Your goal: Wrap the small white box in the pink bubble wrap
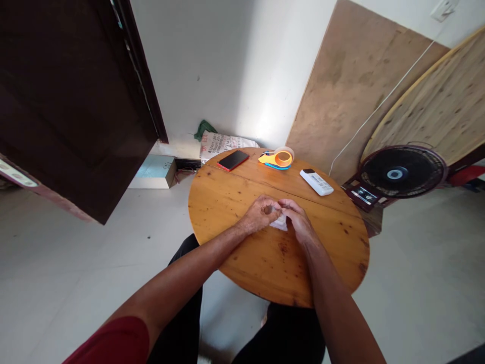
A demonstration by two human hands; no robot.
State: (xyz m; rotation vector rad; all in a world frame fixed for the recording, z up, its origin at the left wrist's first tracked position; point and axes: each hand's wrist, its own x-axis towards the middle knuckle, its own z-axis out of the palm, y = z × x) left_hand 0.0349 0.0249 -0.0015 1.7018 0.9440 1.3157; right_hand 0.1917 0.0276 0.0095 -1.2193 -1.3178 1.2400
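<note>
Both hands meet over the middle of a round wooden table (235, 197). Between them is a small whitish, translucent packet (279, 222), perhaps plastic, its lower part showing below the fingers. My left hand (262, 212) is closed, thumb and fingertips pinching the packet's upper edge. My right hand (297, 218) is closed on the packet's right side, its fingertips touching those of the left. The fingers hide the packet's top, and what is inside cannot be made out.
Toward the table's far side lie a red-edged phone (233, 160), a yellow tape dispenser (278, 158) with a roll of tape, and a white box-shaped device (316, 182). A black fan (401, 172) stands right of the table. A printed sack (223, 143) rests by the wall.
</note>
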